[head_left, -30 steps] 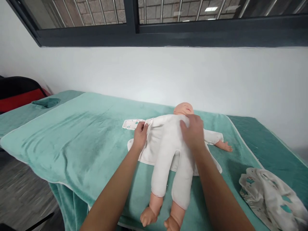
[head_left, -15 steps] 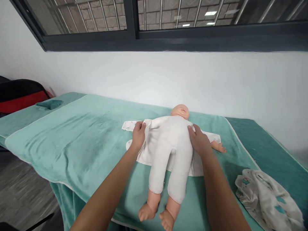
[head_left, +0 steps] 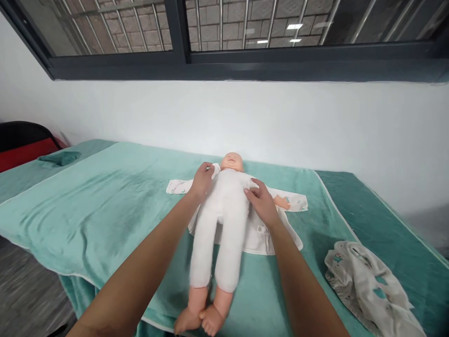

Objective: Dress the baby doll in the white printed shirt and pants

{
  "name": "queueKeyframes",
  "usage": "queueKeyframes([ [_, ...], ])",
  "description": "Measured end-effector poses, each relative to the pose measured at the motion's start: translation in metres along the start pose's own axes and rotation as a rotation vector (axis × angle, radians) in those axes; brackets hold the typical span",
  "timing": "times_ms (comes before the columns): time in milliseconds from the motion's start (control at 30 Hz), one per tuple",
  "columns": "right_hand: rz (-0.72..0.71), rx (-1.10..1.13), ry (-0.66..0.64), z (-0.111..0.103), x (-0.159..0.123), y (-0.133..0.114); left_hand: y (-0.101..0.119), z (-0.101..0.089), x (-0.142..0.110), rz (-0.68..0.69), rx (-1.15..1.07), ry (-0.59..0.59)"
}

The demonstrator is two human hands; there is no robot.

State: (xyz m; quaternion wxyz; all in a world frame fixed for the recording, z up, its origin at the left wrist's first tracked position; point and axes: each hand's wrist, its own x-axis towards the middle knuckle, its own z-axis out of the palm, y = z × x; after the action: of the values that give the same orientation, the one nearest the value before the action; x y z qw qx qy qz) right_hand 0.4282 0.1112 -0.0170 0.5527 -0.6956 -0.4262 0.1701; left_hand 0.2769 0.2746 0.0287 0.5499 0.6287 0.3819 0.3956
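A baby doll point(head_left: 224, 206) with a white cloth body lies face up on the bed, its head toward the wall and its bare feet toward me. Spread open beneath it is a white printed baby shirt point(head_left: 259, 236), sleeves stretched out to both sides. At the doll's left-side shoulder in view, my left hand point(head_left: 203, 180) pinches white cloth, seemingly the shirt's edge; the doll's arm there is hidden. My right hand point(head_left: 261, 201) grips the doll at its other side, below the shoulder. That side's doll hand point(head_left: 282, 202) rests over the sleeve.
Crumpled white clothing with green prints point(head_left: 375, 285) lies at the right. A light green blanket point(head_left: 115, 201) covers the bed, which stands against a white wall below a dark-framed window point(head_left: 228, 65). A red and black object point(head_left: 28, 145) is at the far left.
The doll has shifted left and straightened over the shirt. Its visible hand now lies over the sleeve instead of past the cuff. My left hand has moved up toward its head; the view has turned slightly.
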Motion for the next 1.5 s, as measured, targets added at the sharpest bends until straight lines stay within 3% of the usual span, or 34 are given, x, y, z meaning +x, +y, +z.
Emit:
queueKeyframes([
  [133, 0.035, 0.029, -0.04, 0.008, -0.001, 0.001, 0.014, 0.005, 0.0, 0.086, 0.14, -0.052],
  [267, 0.04, -0.036, -0.044, 0.006, -0.003, 0.0, 0.02, -0.003, -0.008, 0.246, 0.477, -0.129],
  [367, 0.033, -0.052, -0.057, 0.005, -0.004, -0.001, 0.029, -0.016, -0.024, 0.207, 0.659, -0.157],
  [433, 0.033, -0.057, -0.064, 0.005, -0.004, -0.001, 0.04, -0.024, -0.042, 0.132, 0.647, -0.248],
  [533, 0.023, -0.072, -0.064, 0.006, -0.004, 0.0, 0.054, -0.028, -0.07, 0.039, 0.484, -0.503],
  [567, 0.019, -0.08, -0.065, 0.007, -0.004, 0.0, 0.056, -0.027, -0.078, 0.036, 0.421, -0.535],
  [600, 0.015, -0.091, -0.063, 0.007, -0.004, 0.0, 0.055, -0.026, -0.083, 0.055, 0.363, -0.508],
  [733, 0.073, -0.217, 0.035, 0.001, -0.003, -0.002, 0.027, -0.018, -0.078, 0.295, 0.324, -0.142],
  [833, 0.165, -0.319, 0.259, -0.015, 0.001, -0.001, 0.004, -0.011, -0.061, 0.371, 0.45, -0.165],
  [967, 0.246, -0.354, 0.576, -0.041, 0.011, 0.013, 0.005, 0.004, -0.041, 0.366, 0.519, -0.309],
  [1100, 0.386, -0.196, 0.556, -0.051, 0.02, 0.031, 0.027, 0.023, -0.027, 0.339, 0.486, -0.44],
  [1200, 0.371, -0.13, 0.596, -0.053, 0.024, 0.037, 0.037, 0.047, -0.022, 0.464, 0.673, -0.466],
  [1267, 0.347, 0.039, 0.69, -0.058, 0.025, 0.037, 0.039, 0.069, -0.024, 0.636, 0.87, -0.515],
  [1333, 0.305, 0.344, 0.757, -0.064, 0.025, 0.034, 0.039, 0.093, -0.028, 0.767, 1.026, -0.612],
  [1400, 0.232, 0.639, 0.73, -0.068, 0.023, 0.029, 0.037, 0.116, -0.031, 0.799, 1.114, -0.699],
  [1500, 0.073, 0.794, 0.61, -0.068, 0.018, 0.018, 0.031, 0.142, -0.027, 0.746, 1.17, -0.794],
])
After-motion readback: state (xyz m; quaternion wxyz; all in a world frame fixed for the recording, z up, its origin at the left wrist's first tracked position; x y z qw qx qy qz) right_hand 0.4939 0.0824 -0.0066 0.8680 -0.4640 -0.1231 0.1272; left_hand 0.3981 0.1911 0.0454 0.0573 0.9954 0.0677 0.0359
